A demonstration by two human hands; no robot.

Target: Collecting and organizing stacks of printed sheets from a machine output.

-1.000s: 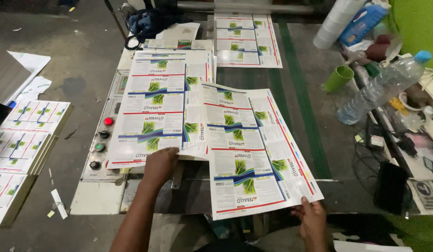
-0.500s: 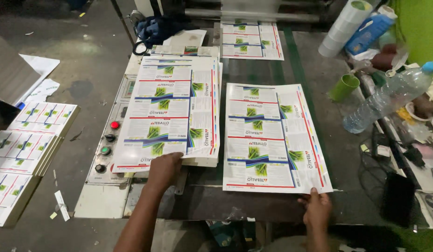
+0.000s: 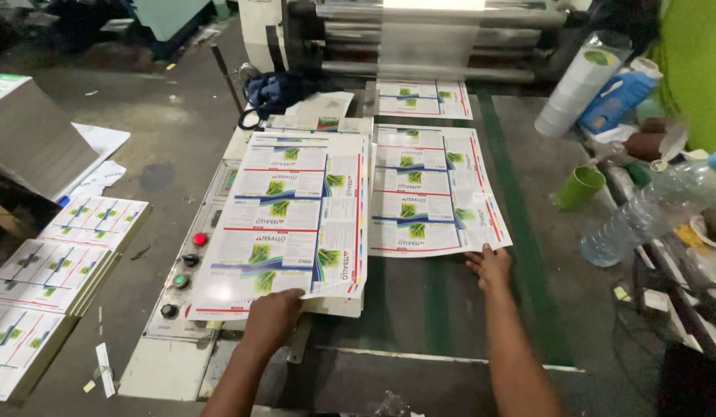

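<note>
Now my right hand (image 3: 490,266) lies flat and open on the near corner of a printed sheet (image 3: 435,193), white with green leaf labels in rows, long axis running away from me along the green-striped surface (image 3: 528,255). My left hand (image 3: 271,318), fingers curled, presses the stack of sheets (image 3: 292,216) alongside.

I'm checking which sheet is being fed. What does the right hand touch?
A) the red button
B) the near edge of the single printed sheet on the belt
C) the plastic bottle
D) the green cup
B: the right hand rests on the near edge of the printed sheet lying on the belt; the left hand is on the stack.
</note>
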